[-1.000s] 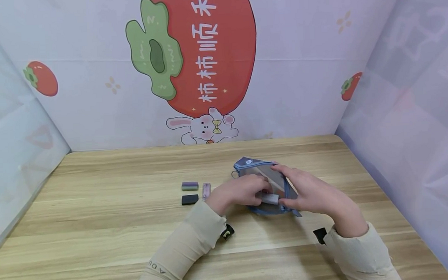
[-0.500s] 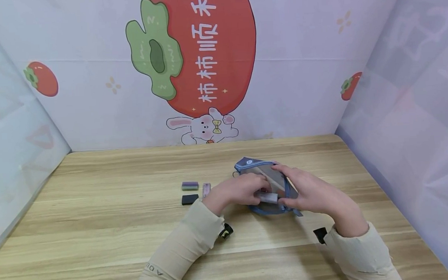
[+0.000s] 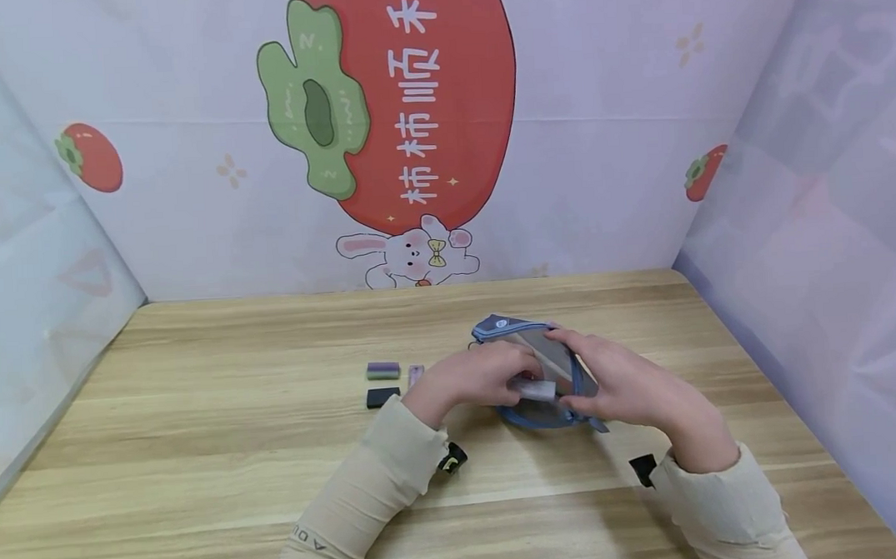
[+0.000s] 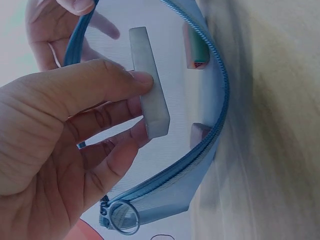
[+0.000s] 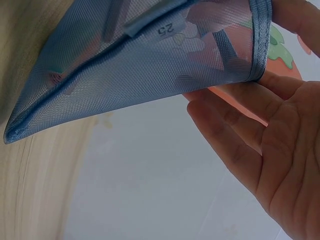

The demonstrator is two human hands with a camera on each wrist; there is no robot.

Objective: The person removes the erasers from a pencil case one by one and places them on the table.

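Note:
A blue mesh zip pouch [image 3: 555,360] stands with its mouth spread wide on the wooden table. My left hand [image 3: 482,376] reaches into that mouth, pinching a pale grey block-shaped eraser [image 4: 154,95] between thumb and fingers. My right hand [image 3: 629,387] holds the pouch's right side at the zipped rim, thumb and fingers on either side of it in the right wrist view. Inside the pouch, the left wrist view shows a green and red block [image 4: 197,47] and a dark greyish block [image 4: 199,134], partly hidden by the rim.
Left of the pouch lie a purple and green block [image 3: 383,371], a black block [image 3: 383,397] and a pink piece [image 3: 415,374] partly covered by my left arm. A patterned backdrop [image 3: 602,189] rises behind the table, with side walls left and right.
My left hand and the eraser have shifted very slightly up inside the pouch's mouth. The right hand keeps its hold on the rim.

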